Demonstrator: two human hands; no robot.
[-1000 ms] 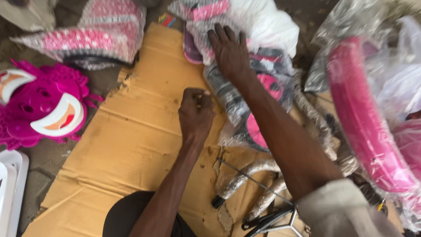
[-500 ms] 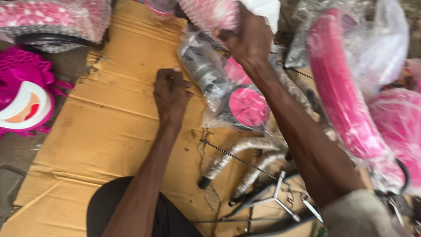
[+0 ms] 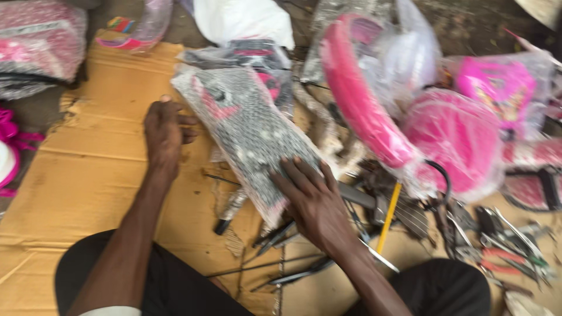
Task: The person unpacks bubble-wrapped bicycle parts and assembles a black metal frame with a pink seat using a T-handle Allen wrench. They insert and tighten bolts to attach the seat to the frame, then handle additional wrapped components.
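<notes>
My right hand (image 3: 316, 205) lies flat, fingers (image 3: 304, 178) spread, on the lower end of a long grey part in bubble wrap (image 3: 249, 126), which slants across the cardboard (image 3: 88, 169) from upper left to lower right. My left hand (image 3: 165, 131) sits at its upper left edge, fingers loosely curled and resting on the cardboard; whether they touch the wrap I cannot tell. I am only pressing on the part, not gripping it, so I judge the slick wrap could slide under my palm and the part skid off towards the rods (image 3: 275, 234) lying just below it. Those thin metal ends sit right by my right wrist and could jab me or tear the wrap if I shove downward. The pink wheel (image 3: 357, 105) in its plastic leans just beside the part, and a hard pull could tip it onto the pliers (image 3: 503, 246) and other tools at the right. The picture is blurred, so small loose pieces on the cardboard are hard to make out, and I might scatter them.
</notes>
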